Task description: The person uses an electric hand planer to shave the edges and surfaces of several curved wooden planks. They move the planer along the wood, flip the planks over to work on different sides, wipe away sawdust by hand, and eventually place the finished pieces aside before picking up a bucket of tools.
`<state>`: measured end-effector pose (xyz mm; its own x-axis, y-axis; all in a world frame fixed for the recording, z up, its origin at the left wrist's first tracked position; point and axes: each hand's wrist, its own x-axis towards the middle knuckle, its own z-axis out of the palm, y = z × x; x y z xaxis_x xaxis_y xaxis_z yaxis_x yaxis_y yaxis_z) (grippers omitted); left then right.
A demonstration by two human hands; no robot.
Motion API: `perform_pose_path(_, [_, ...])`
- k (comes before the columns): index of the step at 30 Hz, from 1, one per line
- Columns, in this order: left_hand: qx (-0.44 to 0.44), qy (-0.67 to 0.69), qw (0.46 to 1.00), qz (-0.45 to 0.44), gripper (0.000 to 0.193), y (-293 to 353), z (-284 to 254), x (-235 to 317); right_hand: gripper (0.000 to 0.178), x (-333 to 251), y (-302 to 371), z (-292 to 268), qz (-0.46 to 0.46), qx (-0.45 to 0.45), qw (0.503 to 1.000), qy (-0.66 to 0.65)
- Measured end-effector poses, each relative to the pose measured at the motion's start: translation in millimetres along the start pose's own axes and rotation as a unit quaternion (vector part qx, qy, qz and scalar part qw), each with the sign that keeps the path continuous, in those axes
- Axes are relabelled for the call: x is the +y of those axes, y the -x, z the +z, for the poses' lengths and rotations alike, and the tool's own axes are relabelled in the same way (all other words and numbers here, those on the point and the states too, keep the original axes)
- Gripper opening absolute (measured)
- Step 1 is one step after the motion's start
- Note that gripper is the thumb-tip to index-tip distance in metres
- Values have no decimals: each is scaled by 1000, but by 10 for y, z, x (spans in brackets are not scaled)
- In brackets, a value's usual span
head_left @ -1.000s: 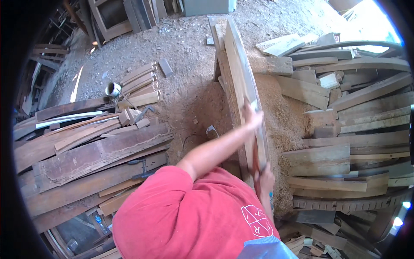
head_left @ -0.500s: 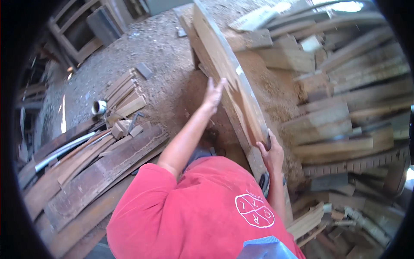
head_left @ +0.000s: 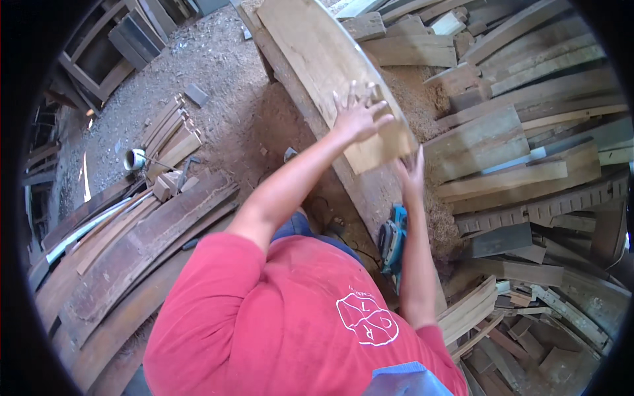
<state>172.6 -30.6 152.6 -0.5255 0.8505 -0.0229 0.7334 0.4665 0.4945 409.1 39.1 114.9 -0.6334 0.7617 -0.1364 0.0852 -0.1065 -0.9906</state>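
A wide pale wooden board (head_left: 317, 56) lies with its broad face up along a narrow wooden workbench (head_left: 371, 191). My left hand (head_left: 360, 119) is over the board's near half, its fingers spread and the palm turned down; it seems to rest on the wood. At the board's near right corner is my right hand (head_left: 413, 178), fingers stretched out and the thumb apart, touching or very close to the corner. Next to my right forearm, a teal and black power tool (head_left: 393, 241) sits on the near part of the bench.
Stacked curved planks (head_left: 489, 142) and offcuts fill the right side. More long boards (head_left: 145, 251) are piled at the left, with a white cup-like container (head_left: 135, 159) and small wood strips (head_left: 173, 135) beyond. Sawdust (head_left: 419, 92) covers the ground beside the bench.
The board has tipped from its edge onto its broad face. My left hand has moved right, onto the board's upper side; my right hand has shifted farther away, its grip loosened.
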Motion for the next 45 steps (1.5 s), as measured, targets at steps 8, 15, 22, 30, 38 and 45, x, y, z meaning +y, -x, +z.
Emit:
perform_pose_path(8, [-139,-267,951,68,62,293,1061,-357,83,470,-920,526,137,-70,858,490])
perform_pose_path(15, [-94,-189,973,90,68,582,1205,-972,91,552,-1225,613,12,-32,766,642])
perform_pose_path(22, [48,-158,952,256,85,424,1450,-1374,107,584,-2974,68,82,-77,898,425])
perform_pose_path(30, [-92,164,952,241,42,-12,597,-2204,50,-699,-2357,925,115,-6,903,413])
perform_pose_path(38, [346,39,903,-251,66,-2873,-938,-4504,31,-958,-311,1235,35,95,729,677])
perform_pose_path(45, [371,-105,911,-147,45,-4210,-563,-4020,25,-992,-721,1521,104,55,676,728])
